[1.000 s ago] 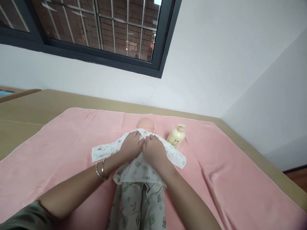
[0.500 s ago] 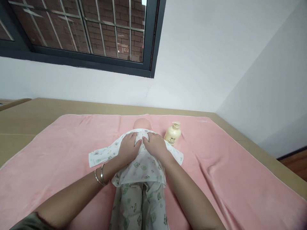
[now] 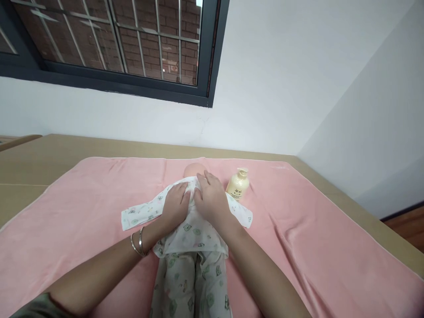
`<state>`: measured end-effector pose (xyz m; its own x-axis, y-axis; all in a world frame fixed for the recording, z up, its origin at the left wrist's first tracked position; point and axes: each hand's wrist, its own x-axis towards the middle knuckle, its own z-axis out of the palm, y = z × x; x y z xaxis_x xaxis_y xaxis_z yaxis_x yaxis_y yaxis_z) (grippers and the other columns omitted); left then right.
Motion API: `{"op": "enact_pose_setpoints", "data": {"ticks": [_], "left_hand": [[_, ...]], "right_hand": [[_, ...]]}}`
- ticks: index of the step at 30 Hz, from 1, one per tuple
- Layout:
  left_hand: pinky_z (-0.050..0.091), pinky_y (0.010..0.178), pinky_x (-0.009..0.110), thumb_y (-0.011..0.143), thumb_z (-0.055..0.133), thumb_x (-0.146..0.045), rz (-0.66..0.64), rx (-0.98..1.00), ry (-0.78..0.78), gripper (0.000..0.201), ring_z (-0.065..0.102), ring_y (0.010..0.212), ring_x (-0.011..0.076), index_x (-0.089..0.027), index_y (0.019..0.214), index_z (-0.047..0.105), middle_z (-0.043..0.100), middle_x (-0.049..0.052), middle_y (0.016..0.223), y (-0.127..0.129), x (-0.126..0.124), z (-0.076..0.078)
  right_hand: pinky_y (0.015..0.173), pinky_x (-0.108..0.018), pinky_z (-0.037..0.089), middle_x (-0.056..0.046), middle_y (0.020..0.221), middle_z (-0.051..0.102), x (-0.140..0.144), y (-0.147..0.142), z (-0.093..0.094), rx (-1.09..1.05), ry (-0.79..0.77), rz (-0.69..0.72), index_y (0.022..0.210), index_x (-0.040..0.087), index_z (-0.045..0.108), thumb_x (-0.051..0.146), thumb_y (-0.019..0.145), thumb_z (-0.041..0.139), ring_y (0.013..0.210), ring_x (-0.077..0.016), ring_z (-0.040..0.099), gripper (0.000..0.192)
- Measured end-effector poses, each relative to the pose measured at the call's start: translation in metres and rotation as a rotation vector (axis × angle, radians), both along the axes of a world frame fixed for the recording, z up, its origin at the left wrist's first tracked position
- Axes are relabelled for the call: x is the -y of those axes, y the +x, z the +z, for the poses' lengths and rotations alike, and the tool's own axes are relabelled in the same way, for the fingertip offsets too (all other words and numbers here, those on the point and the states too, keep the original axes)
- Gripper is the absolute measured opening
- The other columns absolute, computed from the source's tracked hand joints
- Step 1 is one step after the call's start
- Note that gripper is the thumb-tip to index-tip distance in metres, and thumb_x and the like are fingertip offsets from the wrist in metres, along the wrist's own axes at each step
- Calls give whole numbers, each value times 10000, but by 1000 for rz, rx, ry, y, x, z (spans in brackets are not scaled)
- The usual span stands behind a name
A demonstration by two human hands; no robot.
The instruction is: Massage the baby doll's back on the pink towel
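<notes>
A baby doll (image 3: pixel 194 168) lies on its back on a pink blanket (image 3: pixel 82 198), head towards the wall, dressed in a white top (image 3: pixel 192 232) and trousers (image 3: pixel 192 287) printed with green animals. My left hand (image 3: pixel 176 204) rests on the left side of the doll's chest, fingers curled into the fabric at the collar. My right hand (image 3: pixel 212 198) lies flat on the right side of the chest, fingertips reaching the neck beside the head. The two hands touch each other at the middle. Two thin bangles (image 3: pixel 138 243) circle my left wrist.
A cream pump bottle (image 3: pixel 237 185) stands on the blanket just right of the doll's head. The blanket covers a tan bed (image 3: pixel 49 150) against a white wall, below a dark-framed barred window (image 3: pixel 132 39). Wooden floor (image 3: pixel 407 225) shows at the far right.
My right hand has slid up from the chest towards the doll's neck and flattened. My left hand stayed on the collar. The view shifted slightly right since one second ago.
</notes>
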<state>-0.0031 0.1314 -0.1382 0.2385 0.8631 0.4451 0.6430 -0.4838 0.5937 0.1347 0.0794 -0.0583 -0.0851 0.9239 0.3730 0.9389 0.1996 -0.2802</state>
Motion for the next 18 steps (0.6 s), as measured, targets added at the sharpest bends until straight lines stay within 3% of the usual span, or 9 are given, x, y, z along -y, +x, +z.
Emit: {"op": "enact_pose_setpoints", "data": {"ticks": [4,7,12,16,18], "left_hand": [[411,1161,498,1005,289,-342,13,87,31,497,584,1276,295,-112,1270,640,658,169,1353,-1,-1,-7],[412,1163,509,998,304,-332,23,88,32,479,583,1284,294,-126,1271,639,655,164,1355,-1,-2,-11],[417,1162,515,988,322,-318,13,76,40,466,580,1286,296,-135,1280,636,665,150,1339,-1,-3,-11],[411,1163,524,968,318,-302,24,63,31,493,575,1288,312,-92,1281,636,657,178,1345,0,-3,-9],[412,1161,524,957,325,-297,28,57,30,493,576,1285,312,-98,1283,637,656,175,1349,0,-2,-9]], "right_hand": [[1217,-547,269,-208,1545,467,-10,-5,-23,6,-19,38,1423,85,557,263,1007,439,1463,-350,389,467],[1216,-522,297,-202,1513,509,-18,-2,-35,-50,-24,49,1341,93,626,254,987,475,1438,-333,435,417],[1238,-522,270,-196,1618,358,-20,2,-34,-126,113,-3,1414,77,564,198,965,447,1539,-313,265,479],[1221,-569,279,-208,1575,426,-20,0,-36,-104,-51,41,1391,94,591,194,943,485,1498,-346,349,471],[1222,-542,294,-209,1590,400,-19,-1,-35,-135,-35,44,1416,89,568,178,930,485,1495,-329,360,501]]}}
